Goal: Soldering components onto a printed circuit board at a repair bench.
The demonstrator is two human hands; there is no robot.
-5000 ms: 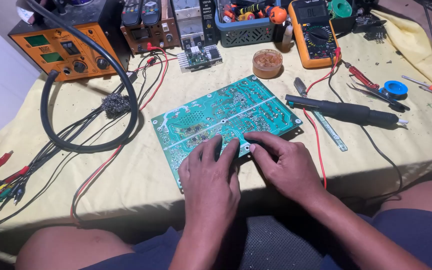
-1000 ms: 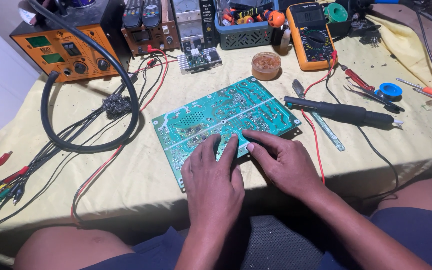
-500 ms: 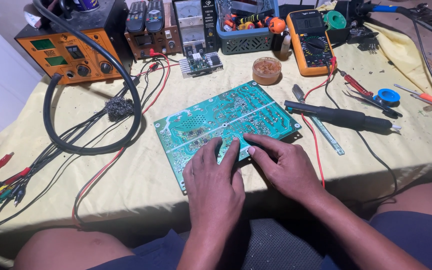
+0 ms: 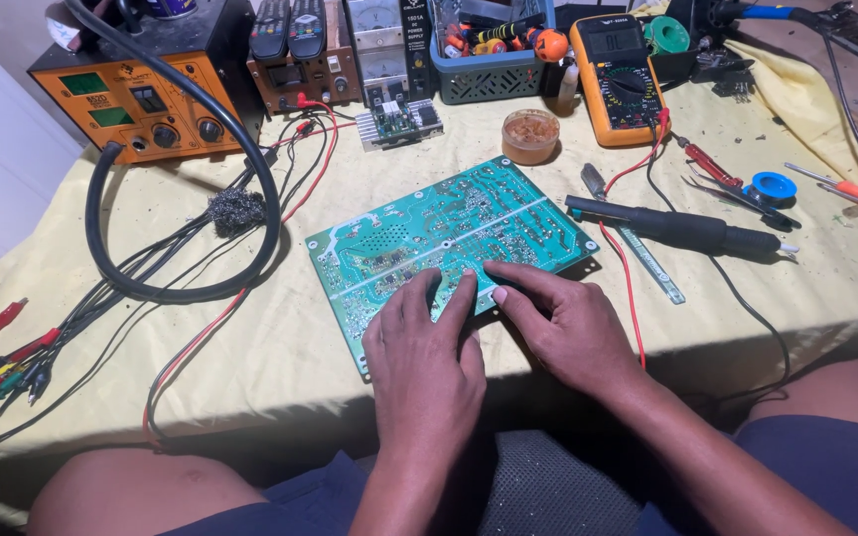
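My left hand and my right hand lie close together on the near edge of the green circuit board, fingers spread flat and pressing on it, not closed around anything. The board lies solder side up on the yellow cloth, turned a little, in the middle of the table before me. To handle it well I think I should press only with the soft part of the fingertips, because the solder points are sharp, and keep the board flat so it does not slide on the cloth. The black soldering iron lies just to the right of the board, near my right hand, so I should keep my wrist away from its tip. The red wire runs beside my right hand; better not to catch it
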